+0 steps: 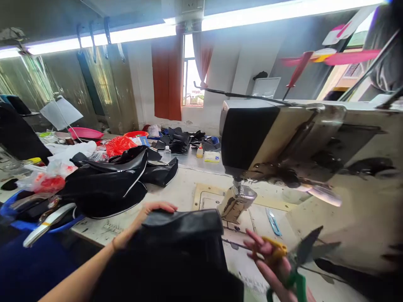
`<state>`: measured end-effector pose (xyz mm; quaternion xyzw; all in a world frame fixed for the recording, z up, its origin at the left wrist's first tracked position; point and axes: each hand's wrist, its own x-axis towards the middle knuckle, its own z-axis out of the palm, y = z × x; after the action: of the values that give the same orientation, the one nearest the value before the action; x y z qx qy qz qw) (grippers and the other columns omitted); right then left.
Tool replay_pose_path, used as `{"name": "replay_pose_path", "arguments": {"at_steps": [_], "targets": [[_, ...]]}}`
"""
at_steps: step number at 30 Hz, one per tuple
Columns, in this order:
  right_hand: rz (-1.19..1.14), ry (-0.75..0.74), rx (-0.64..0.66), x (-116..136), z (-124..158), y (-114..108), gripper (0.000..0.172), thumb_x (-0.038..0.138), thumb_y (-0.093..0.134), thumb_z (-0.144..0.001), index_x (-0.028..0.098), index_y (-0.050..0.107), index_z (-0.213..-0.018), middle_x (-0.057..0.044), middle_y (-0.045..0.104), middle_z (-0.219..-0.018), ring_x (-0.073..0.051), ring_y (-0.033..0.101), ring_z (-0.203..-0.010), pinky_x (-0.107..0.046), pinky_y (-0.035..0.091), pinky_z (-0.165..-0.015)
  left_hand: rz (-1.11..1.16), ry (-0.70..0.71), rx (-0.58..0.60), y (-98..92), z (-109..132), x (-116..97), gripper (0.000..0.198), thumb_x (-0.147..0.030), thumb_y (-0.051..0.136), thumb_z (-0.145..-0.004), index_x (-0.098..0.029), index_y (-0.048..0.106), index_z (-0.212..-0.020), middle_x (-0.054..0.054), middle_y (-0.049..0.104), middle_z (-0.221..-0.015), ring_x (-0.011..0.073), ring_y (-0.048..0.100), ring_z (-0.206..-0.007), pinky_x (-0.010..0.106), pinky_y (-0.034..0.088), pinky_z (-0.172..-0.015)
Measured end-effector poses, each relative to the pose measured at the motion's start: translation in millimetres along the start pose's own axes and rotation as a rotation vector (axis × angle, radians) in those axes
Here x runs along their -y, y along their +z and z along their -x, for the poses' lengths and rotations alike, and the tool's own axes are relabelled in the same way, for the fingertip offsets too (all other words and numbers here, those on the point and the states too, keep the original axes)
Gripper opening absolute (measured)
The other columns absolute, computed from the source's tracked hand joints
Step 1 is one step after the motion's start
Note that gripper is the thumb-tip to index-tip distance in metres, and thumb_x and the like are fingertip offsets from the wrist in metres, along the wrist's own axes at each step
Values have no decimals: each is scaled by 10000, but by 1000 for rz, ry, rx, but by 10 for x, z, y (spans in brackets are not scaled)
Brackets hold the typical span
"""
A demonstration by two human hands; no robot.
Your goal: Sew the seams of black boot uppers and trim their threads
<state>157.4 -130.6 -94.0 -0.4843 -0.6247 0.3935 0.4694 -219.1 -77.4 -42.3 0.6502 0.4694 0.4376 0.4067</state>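
Left forearm [85, 268] bare; I see it slant from the bottom left edge of the frame up toward the middle. Left wrist [121, 240] nearly straight. Left hand [154, 206] left of centre, below mid-frame, in a hold, its fingers [170, 206] pointing right; thumb hidden from me. Right hand [275, 262] at lower right, blurred on my feed: loose grip, fingers parted and half curled toward the upper left, lower end running off the bottom edge.
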Motion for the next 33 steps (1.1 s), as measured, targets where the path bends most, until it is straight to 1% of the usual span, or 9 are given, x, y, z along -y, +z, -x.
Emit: {"name": "replay_pose_path", "arguments": {"at_steps": [2,4,9,14,18,22,26,30,33], "targets": [[47,-66,110,78,-193,-36,329,468,620,-866,250,537,-1097,-170,486,-1446,-335,554,-1242,-505,484,-1019,161,-21,138,456,51,188,278,-439,757,-673,-202,771,-817,84,758,-1016,288,686,-998,386,505,-926],[124,-119,239,170,-294,-40,339,375,651,-857,236,538,-1145,-170,493,-1439,-318,509,-1291,-514,420,-1072,271,-44,212,747,57,304,234,-390,767,-693,-202,766,-833,84,750,-1040,286,672,-1029,398,484,-961],[250,-163,446,258,-206,18,486,217,746,-754,246,570,-1206,-135,543,-1398,-296,470,-1327,-457,389,-1095,356,-112,254,899,23,475,244,-384,759,-716,-185,752,-857,90,745,-1042,290,660,-1060,412,461,-992],[229,-341,160,25,-154,162,198,212,625,-761,218,604,-958,-94,724,-981,-247,696,-945,-339,559,-826,284,-175,311,908,90,581,294,-393,709,-751,-182,745,-952,88,737,-1085,278,676,-1023,396,497,-940],[248,-297,-24,-156,-261,280,126,324,638,-798,219,572,-822,-12,640,-691,-168,612,-592,-259,505,-566,126,-169,380,821,1,557,303,-357,717,-730,-178,750,-973,82,747,-1048,260,686,-986,355,513,-890],[250,-252,-107,-262,-341,347,224,415,653,-804,216,565,-859,-4,603,-672,-155,548,-552,-255,460,-518,-159,-161,334,364,-256,335,222,-282,692,-742,-158,763,-912,89,749,-1007,240,673,-970,309,499,-849],[237,-269,-146,-269,-350,374,273,461,651,-809,209,578,-884,-6,606,-685,-153,557,-545,-251,466,-515,-431,-146,347,10,-344,-214,235,-251,596,-831,-165,752,-985,62,752,-880,196,679,-834,264,486,-741],[269,-333,-177,-112,-284,428,230,415,645,-837,205,581,-902,1,614,-701,-138,561,-548,-228,464,-515,-616,-71,467,329,-68,-644,234,-362,658,-825,-178,752,-936,83,741,-914,259,673,-881,330,492,-792],[322,-403,-235,28,-204,505,180,366,644,-855,210,563,-894,39,557,-646,-104,496,-492,-203,427,-486,-904,-49,378,698,254,-591,313,-415,691,-807,-155,711,-980,124,706,-980,311,663,-913,393,531,-781]]}}
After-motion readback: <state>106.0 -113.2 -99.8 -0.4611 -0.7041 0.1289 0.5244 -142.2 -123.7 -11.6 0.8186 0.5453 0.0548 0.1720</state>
